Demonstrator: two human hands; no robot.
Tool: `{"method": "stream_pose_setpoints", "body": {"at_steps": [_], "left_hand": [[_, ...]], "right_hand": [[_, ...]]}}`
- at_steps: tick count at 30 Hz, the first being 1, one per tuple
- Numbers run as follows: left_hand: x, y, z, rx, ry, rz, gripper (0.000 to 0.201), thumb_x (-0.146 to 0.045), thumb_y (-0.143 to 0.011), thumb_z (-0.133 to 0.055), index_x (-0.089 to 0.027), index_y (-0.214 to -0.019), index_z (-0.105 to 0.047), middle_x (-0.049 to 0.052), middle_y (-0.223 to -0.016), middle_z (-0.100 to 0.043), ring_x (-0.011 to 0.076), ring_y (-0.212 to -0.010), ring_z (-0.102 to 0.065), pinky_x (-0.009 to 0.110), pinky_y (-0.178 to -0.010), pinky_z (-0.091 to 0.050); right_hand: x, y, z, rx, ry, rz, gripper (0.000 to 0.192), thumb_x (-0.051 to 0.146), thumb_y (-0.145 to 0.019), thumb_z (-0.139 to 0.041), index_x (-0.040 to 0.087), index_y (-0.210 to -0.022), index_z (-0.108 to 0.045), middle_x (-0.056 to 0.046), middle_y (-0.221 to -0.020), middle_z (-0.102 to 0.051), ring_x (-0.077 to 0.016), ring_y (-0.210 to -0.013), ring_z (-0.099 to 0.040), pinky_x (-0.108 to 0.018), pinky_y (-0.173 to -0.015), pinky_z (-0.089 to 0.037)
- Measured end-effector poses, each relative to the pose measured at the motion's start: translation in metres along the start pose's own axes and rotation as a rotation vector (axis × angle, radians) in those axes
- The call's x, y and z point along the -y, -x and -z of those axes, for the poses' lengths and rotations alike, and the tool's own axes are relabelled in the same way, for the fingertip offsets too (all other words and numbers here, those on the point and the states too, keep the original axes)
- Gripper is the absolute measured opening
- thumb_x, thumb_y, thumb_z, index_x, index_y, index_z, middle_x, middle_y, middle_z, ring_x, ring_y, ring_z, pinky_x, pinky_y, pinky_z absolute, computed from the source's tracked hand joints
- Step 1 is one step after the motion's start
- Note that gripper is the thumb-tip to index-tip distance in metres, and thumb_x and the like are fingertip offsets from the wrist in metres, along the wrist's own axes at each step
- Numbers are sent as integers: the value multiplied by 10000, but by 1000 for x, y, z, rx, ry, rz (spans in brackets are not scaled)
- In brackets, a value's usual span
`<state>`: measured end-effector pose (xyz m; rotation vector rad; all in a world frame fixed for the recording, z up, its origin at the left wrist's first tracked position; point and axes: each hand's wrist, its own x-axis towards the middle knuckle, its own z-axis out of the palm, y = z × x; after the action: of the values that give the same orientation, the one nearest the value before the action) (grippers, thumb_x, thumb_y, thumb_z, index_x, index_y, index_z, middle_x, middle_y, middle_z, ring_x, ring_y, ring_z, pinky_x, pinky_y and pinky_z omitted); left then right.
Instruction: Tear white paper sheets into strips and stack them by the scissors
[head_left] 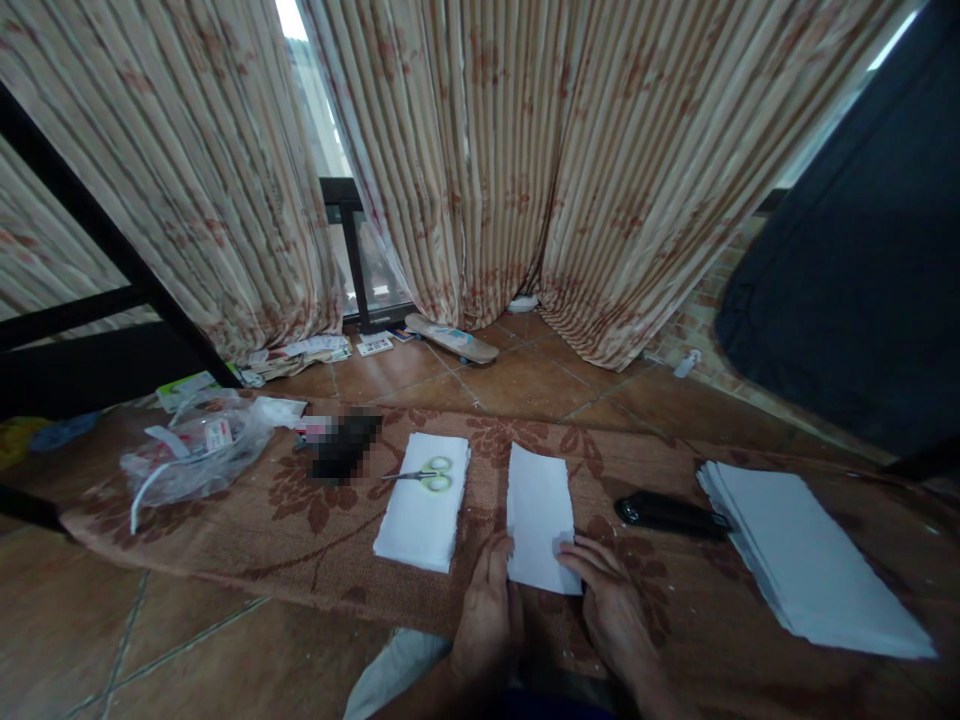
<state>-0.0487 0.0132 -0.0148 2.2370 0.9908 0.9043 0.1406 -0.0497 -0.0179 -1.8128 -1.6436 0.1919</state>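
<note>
A white paper stack (540, 515), narrow and rough-edged, lies on the brown patterned cloth between my hands. My left hand (489, 605) presses its fingers, held together, along the lower left edge. On the opposite edge, the fingertips of my right hand (611, 600) rest over the paper; its thumb is hidden. Left of it is another paper stack (420, 525), with green-and-white scissors (431, 475) lying on top. To the right sits a long black tool (671, 513), its kind unclear, its far end touching a larger pile of white paper (817, 560).
A clear plastic bag (202, 450) and a blurred-out dark object (345, 445) lie on the cloth (315, 560) at the left. Beyond its far edge, a skateboard (450, 340) rests on the tiled floor before striped curtains (480, 150). A dark covered shape (847, 250) stands at right.
</note>
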Motion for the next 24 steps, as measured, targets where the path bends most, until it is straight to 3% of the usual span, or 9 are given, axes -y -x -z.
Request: {"method": "stream_pose_setpoints", "body": {"at_steps": [4,7,10,13,19,22,24], "left_hand": [[-1,-4,15,-109,109,49,582,-6,-823,-339,-149,-1387,-319,141,-1406,-407,237,-1319,-376,459,-1082,-373],[-10,-13,19,-50,61,-72,532,-16,-817,-364,-178,-1319,-433,116,-1411,-405,246,-1317,-369,485,-1085,-357],[-18,-24,9,97,-36,-200,399,-60,-852,-388,-166,-1206,-538,107,-1361,-468,247,-1268,-413,449,-1054,-400],[-16,-29,-11,215,-160,-224,296,-136,-887,-450,-144,-1153,-581,99,-1298,-535,245,-1210,-463,392,-1028,-431],[-7,-25,-30,234,-314,-211,229,-168,-882,-515,-122,-1086,-607,95,-1227,-579,221,-1142,-501,338,-1019,-420],[-10,-25,-29,213,-329,-268,239,-180,-876,-526,-110,-1092,-600,108,-1189,-590,223,-1116,-508,340,-1004,-426],[-14,-28,-28,210,-330,-289,226,-183,-877,-527,-117,-1080,-602,110,-1136,-606,220,-1082,-526,348,-983,-440]], "right_hand": [[-4,1,-2,-6,-15,-3,468,51,-771,-355,247,-1001,-712,-31,-1115,-686,-203,-1135,-545,-432,-993,-441],[-6,0,-4,-11,-21,-7,462,61,-787,-350,251,-991,-718,-34,-1103,-691,-204,-1124,-554,-430,-976,-452],[-8,0,-6,-14,-14,3,471,67,-796,-345,260,-1010,-718,-36,-1096,-694,-207,-1116,-562,-441,-973,-452],[-9,1,-7,-11,-3,21,473,73,-796,-343,252,-1028,-714,-46,-1100,-691,-210,-1110,-569,-456,-984,-439],[-11,-2,4,46,10,40,463,73,-791,-335,248,-979,-720,-44,-1100,-689,-204,-1077,-595,-441,-967,-448],[7,-18,15,127,98,38,462,47,-737,-371,260,-953,-719,-36,-1017,-709,-220,-997,-620,-441,-949,-437],[33,-36,17,150,166,46,421,63,-739,-408,263,-949,-714,-43,-955,-715,-238,-940,-625,-450,-936,-419]]}}
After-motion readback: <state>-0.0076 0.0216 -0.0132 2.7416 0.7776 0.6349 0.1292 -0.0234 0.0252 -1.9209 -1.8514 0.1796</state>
